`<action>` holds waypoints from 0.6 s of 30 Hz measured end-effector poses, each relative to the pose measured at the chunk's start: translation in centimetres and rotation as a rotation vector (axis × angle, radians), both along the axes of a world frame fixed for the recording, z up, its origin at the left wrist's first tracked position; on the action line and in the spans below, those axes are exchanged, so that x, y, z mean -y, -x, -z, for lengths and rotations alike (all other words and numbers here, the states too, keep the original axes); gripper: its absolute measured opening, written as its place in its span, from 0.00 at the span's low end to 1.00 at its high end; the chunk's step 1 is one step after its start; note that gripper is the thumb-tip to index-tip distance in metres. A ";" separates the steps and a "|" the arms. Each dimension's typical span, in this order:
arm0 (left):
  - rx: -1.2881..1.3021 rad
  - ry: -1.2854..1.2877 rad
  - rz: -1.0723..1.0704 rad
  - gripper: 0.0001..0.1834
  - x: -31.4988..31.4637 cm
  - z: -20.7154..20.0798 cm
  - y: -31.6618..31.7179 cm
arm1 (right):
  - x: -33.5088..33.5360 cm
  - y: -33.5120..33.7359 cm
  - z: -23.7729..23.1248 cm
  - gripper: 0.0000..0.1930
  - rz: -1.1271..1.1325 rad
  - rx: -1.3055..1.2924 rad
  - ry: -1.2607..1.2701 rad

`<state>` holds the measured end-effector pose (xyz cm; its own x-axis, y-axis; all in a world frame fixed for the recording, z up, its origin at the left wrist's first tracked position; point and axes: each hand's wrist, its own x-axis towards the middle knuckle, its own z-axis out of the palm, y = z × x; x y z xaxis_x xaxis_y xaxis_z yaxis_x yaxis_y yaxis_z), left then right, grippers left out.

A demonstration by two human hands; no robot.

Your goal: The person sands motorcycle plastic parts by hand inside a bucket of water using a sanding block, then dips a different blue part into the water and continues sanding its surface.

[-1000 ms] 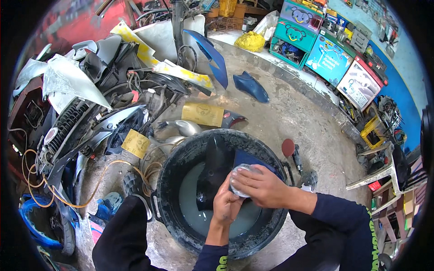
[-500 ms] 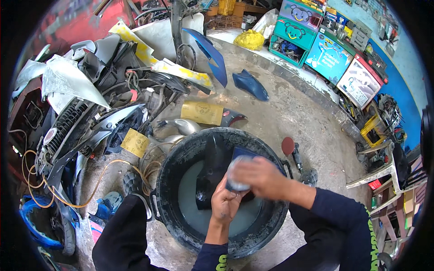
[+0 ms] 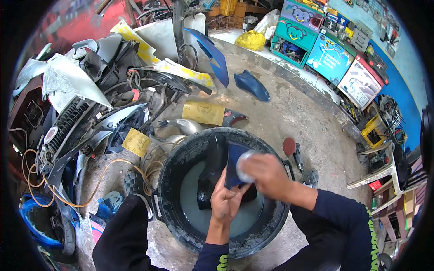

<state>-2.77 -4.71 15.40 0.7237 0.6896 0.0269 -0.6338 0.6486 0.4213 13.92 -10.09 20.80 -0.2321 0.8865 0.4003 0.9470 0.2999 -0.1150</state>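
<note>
While the left hand [image 3: 226, 198] is grasping the blue panel [image 3: 233, 165] over the tub [image 3: 174, 167], the right hand [image 3: 266, 174], clenching a pad [image 3: 244, 163], is blurring; wet fingers could slip.

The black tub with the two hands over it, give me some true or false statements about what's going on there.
1. The black tub holds cloudy water. True.
2. The left hand grips a dark blue panel over the tub. True.
3. The right hand is empty. False: it presses a pale pad against the panel.
4. The tub stands on a wooden table. False: it sits on the concrete floor.
5. A sheet of yellow sandpaper lies on the floor beyond the tub. True.
</note>
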 end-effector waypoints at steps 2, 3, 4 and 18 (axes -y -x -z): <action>0.082 0.039 0.015 0.47 0.1 0.1 -0.4 | 0.4 -0.5 0.2 0.26 0.154 0.101 0.018; 0.130 0.016 0.014 0.47 0.2 0.4 -0.3 | 0.8 0.8 -0.4 0.26 0.034 0.094 0.010; 0.137 0.016 0.015 0.47 0.3 0.4 -0.3 | 1.2 2.2 -1.3 0.25 -0.081 0.096 0.002; 0.140 0.057 -0.053 0.47 1.0 -0.3 -0.7 | 0.7 2.0 -0.4 0.27 -0.042 0.032 -0.048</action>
